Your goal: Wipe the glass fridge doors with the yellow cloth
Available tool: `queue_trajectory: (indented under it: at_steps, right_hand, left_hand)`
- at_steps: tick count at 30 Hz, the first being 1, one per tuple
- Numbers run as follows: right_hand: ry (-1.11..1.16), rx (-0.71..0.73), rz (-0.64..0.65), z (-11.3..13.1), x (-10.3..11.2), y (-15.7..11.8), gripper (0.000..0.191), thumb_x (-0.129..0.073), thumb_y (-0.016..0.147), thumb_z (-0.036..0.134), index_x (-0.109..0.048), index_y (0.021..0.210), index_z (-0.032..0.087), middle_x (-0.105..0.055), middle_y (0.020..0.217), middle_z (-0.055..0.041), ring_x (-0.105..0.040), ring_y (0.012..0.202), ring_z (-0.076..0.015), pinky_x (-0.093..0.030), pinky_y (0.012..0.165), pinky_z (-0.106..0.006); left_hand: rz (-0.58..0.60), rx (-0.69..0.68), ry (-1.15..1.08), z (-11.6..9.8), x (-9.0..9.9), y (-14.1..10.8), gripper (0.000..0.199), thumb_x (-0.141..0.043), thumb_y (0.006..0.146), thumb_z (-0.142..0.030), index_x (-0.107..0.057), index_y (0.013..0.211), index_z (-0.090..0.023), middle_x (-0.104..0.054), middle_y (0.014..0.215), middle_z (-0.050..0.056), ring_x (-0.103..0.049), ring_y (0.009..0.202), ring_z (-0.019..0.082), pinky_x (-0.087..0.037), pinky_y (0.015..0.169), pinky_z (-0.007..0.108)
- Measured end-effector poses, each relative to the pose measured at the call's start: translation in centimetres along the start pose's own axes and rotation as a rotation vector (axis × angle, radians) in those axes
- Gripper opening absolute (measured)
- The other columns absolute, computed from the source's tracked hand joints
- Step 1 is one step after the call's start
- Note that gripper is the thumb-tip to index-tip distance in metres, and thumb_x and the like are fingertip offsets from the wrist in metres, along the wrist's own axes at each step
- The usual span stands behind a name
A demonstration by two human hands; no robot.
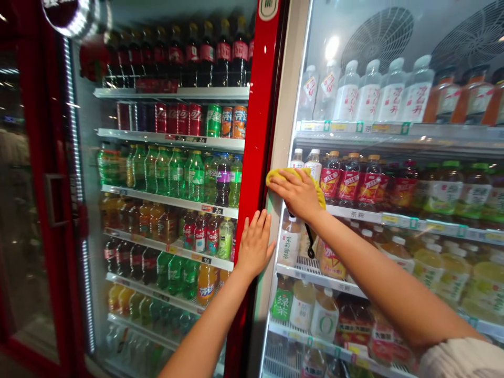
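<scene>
My right hand [298, 191] presses a yellow cloth [318, 185] against the white-framed cooler door [277, 136], near its left edge. The cloth shows above the fingers and to the right of the palm. Below that hand hangs a thin black strap with a looped end [311, 251]. Lower and to the left, my left hand [254, 244] lies flat with its fingers stretched upward, where the red cooler frame [260, 105] meets the white frame. There is nothing in that hand.
Behind glass on the left, shelves hold dark cola bottles [208, 52], cans [195, 119] and green bottles [196, 173]. In the right cooler stand white-capped clear bottles [372, 92] and red-labelled tea bottles [372, 181]. A door handle [57, 199] sits at far left.
</scene>
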State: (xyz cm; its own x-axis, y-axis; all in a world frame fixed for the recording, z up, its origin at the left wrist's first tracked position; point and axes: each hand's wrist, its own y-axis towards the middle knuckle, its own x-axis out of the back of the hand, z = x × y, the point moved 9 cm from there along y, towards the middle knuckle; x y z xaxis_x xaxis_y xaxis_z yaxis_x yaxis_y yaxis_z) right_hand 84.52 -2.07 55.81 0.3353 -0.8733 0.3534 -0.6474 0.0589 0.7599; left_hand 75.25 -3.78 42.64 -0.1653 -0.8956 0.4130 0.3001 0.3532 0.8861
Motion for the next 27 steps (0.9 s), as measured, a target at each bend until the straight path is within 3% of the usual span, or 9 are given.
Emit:
queue_trajectory:
  at_steps: [2, 4, 8, 10, 15, 19, 22, 24, 27]
  right_hand:
    - [-0.009, -0.098, -0.045, -1.6, 0.8, 1.4, 0.044, -0.04, 0.104, 0.017, -0.058, 0.141, 0.033, -0.059, 0.149, 0.0027, -0.042, 0.148, -0.0209, -0.019, 0.128, -0.05]
    - [-0.02, -0.108, -0.075, -1.4, 1.0, 1.3, 0.044, -0.041, 0.104, 0.018, -0.056, 0.143, 0.032, -0.057, 0.151, 0.0016, -0.04, 0.149, -0.0217, -0.019, 0.127, -0.051]
    - [-0.047, 0.029, -0.055, 1.4, -0.2, -0.9, 0.043, -0.048, 0.102, 0.021, -0.056, 0.143, 0.028, -0.058, 0.15, 0.0, -0.046, 0.145, -0.0225, -0.028, 0.123, -0.049]
    - [-0.058, 0.075, -0.021, 1.7, -0.5, -0.8, 0.041, -0.049, 0.101, 0.023, -0.057, 0.141, 0.028, -0.06, 0.148, 0.0015, -0.049, 0.142, -0.0232, -0.031, 0.121, -0.049]
    - [-0.096, -0.066, -0.068, -2.0, 1.7, 1.5, 0.049, -0.045, 0.101, 0.023, -0.049, 0.15, 0.029, -0.049, 0.157, 0.0018, -0.039, 0.149, -0.0255, -0.021, 0.125, -0.051]
    - [-0.113, -0.202, -0.152, -2.3, 2.2, -1.4, 0.051, -0.042, 0.101, 0.021, -0.047, 0.151, 0.027, -0.048, 0.158, -0.0008, -0.036, 0.151, -0.0266, -0.016, 0.126, -0.051]
    - [-0.113, -0.137, -0.122, -0.1, 0.7, -3.2, 0.049, -0.043, 0.101, 0.022, -0.049, 0.15, 0.028, -0.051, 0.156, -0.0004, -0.039, 0.15, -0.023, -0.019, 0.125, -0.046]
    - [-0.108, -0.071, -0.069, 0.5, -0.1, -2.5, 0.05, -0.044, 0.101, 0.021, -0.049, 0.149, 0.032, -0.051, 0.156, 0.0021, -0.038, 0.15, -0.0203, -0.021, 0.125, -0.044]
    - [-0.105, -0.074, -0.068, -1.4, 0.8, 0.0, 0.052, -0.043, 0.101, 0.02, -0.047, 0.15, 0.034, -0.05, 0.157, 0.0037, -0.037, 0.15, -0.0202, -0.02, 0.126, -0.046]
  left_hand:
    - [-0.015, 0.003, -0.02, 0.0, 0.2, 0.9, 0.079, -0.051, 0.099, -0.034, -0.01, 0.163, -0.013, -0.028, 0.167, 0.017, -0.015, 0.158, 0.03, -0.02, 0.127, 0.056]
    - [-0.03, 0.015, -0.029, 0.1, 0.3, 1.4, 0.079, -0.051, 0.099, -0.034, -0.01, 0.163, -0.014, -0.027, 0.168, 0.018, -0.016, 0.158, 0.031, -0.02, 0.127, 0.057]
    - [-0.047, 0.023, -0.017, 0.1, 0.3, 1.1, 0.079, -0.051, 0.098, -0.033, -0.011, 0.163, -0.014, -0.028, 0.167, 0.018, -0.017, 0.158, 0.032, -0.022, 0.127, 0.057]
    - [-0.052, 0.01, -0.011, -0.2, 0.4, 1.3, 0.079, -0.051, 0.099, -0.033, -0.01, 0.164, -0.015, -0.028, 0.167, 0.018, -0.017, 0.158, 0.032, -0.023, 0.126, 0.058]
    - [-0.072, 0.001, -0.014, -1.2, 0.6, 3.2, 0.081, -0.052, 0.098, -0.032, -0.008, 0.164, -0.015, -0.025, 0.168, 0.018, -0.017, 0.158, 0.032, -0.024, 0.126, 0.058]
    - [-0.087, 0.006, -0.002, -1.0, 0.7, 2.8, 0.08, -0.053, 0.098, -0.031, -0.011, 0.164, -0.014, -0.027, 0.168, 0.018, -0.018, 0.158, 0.032, -0.024, 0.126, 0.057]
    - [-0.092, 0.012, 0.006, -0.4, 0.6, 1.9, 0.079, -0.051, 0.099, -0.03, -0.01, 0.164, -0.016, -0.028, 0.167, 0.018, -0.019, 0.157, 0.032, -0.026, 0.126, 0.057]
    - [-0.1, 0.005, 0.009, -0.4, 0.6, 2.0, 0.079, -0.05, 0.099, -0.03, -0.008, 0.164, -0.017, -0.029, 0.167, 0.018, -0.021, 0.157, 0.032, -0.027, 0.125, 0.057]
    - [-0.121, -0.013, 0.014, -1.0, 0.7, 3.0, 0.079, -0.05, 0.099, -0.031, -0.007, 0.164, -0.016, -0.03, 0.167, 0.018, -0.02, 0.157, 0.032, -0.027, 0.125, 0.057]
